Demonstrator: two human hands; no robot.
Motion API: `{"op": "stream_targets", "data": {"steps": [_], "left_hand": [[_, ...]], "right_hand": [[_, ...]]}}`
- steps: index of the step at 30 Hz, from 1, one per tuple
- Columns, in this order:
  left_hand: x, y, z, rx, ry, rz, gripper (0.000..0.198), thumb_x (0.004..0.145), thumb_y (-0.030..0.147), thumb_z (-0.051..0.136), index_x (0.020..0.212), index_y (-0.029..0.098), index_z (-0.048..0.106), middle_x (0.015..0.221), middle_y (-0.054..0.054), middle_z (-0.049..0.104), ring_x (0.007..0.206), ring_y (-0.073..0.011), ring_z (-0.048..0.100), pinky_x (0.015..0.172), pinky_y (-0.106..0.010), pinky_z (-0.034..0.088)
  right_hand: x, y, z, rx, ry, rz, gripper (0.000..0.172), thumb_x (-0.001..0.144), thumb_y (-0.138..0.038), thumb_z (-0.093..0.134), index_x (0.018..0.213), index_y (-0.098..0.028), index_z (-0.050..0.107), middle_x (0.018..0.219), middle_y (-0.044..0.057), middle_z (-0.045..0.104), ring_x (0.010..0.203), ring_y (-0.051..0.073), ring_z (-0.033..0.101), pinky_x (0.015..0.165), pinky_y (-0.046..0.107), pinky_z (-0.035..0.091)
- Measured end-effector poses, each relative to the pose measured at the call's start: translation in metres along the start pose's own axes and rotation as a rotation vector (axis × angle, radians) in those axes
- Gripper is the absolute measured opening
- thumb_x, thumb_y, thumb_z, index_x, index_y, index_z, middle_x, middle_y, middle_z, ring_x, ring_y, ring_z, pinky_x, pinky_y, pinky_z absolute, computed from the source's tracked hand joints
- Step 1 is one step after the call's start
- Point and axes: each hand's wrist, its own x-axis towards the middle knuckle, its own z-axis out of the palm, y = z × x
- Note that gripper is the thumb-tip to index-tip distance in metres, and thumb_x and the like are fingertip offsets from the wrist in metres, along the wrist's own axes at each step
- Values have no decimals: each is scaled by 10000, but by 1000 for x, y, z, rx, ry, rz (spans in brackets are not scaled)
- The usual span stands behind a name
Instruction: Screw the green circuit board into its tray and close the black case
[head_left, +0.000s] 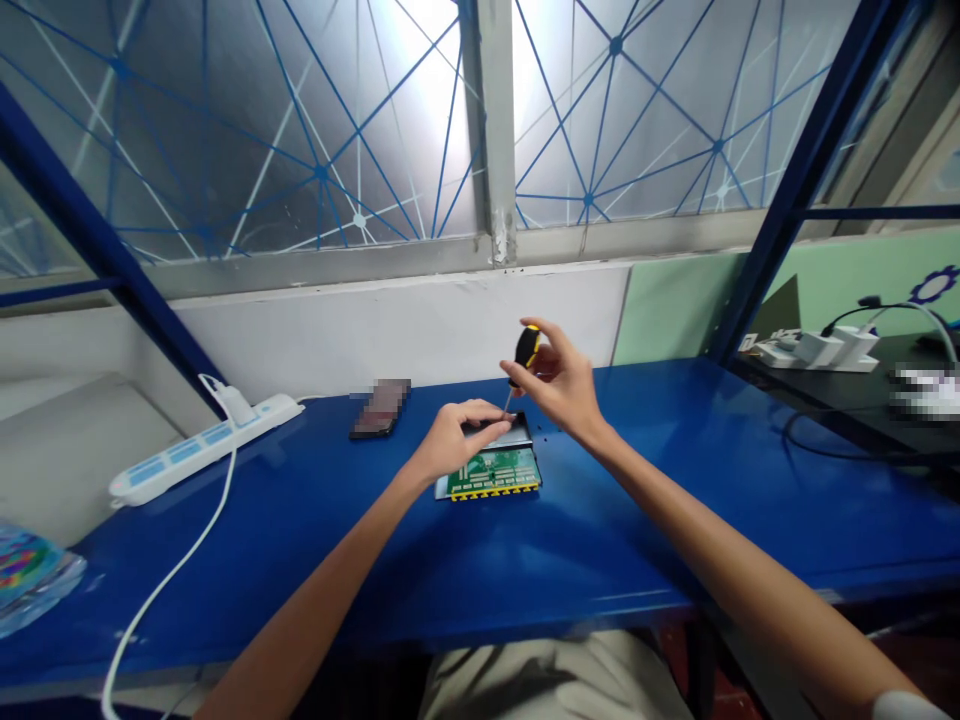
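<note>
A screwdriver (pixel 528 347) with a black and yellow handle is gripped in my right hand (pixel 564 380), fingertips around the handle. It tilts slightly, and its shaft points down at a metal case (pixel 516 436) on the table. My left hand (pixel 454 438) spans that case, thumb on the near side and fingers on the far side, its fingertips close to the screwdriver's tip. What the tip touches is hidden by the fingers. On the near side of the case lies a green circuit board (pixel 495 470), with a yellow row of connectors (pixel 495 492) along its front edge.
On the blue table (pixel 300 570), a phone (pixel 381 408) lies behind my left hand. A white power strip (pixel 206 450) with a trailing cable is at the left. Tiny dark bits, perhaps screws, lie right of the case. Another power strip (pixel 817 350) and cables are at far right.
</note>
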Motion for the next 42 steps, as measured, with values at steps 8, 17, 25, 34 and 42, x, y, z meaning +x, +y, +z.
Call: {"op": "stream_targets", "data": {"steps": [8,17,25,34,42], "left_hand": [[-28,-31,-37,29,-65,-140,211,817,332,703,900,164,798,913,-94,755,882,-243,679,823,-347,511],[-30,-42,-31,-27,-38,-183,194,759,348,750,806,168,805,862,-97,775,862,-261,690,816,-365,515],[-31,-44,-31,11,-37,-152,198,770,370,748,789,181,802,813,-86,773,856,-253,699,797,-346,519],[-31,-43,-31,19,-30,-183,190,754,362,762,778,178,800,841,-91,773,867,-253,692,803,-345,514],[-31,-43,-32,72,-50,-198,217,755,355,754,821,151,790,850,-88,774,852,-250,692,807,-340,509]], "right_hand": [[0,-4,53,-98,-250,-129,537,842,-354,640,1340,-207,503,720,-21,613,621,132,592,635,274,479],[-11,2,58,-192,-302,-191,541,896,-371,574,1401,-221,453,790,19,637,666,152,582,672,301,479],[-14,3,60,-210,-316,-216,544,907,-350,551,1421,-218,436,788,26,633,696,168,586,691,317,474],[-14,1,60,-211,-312,-201,547,900,-355,559,1413,-203,444,804,31,643,696,168,596,697,314,478],[-15,6,61,-215,-313,-224,535,906,-321,559,1408,-175,444,791,27,626,679,155,594,666,291,465]]}}
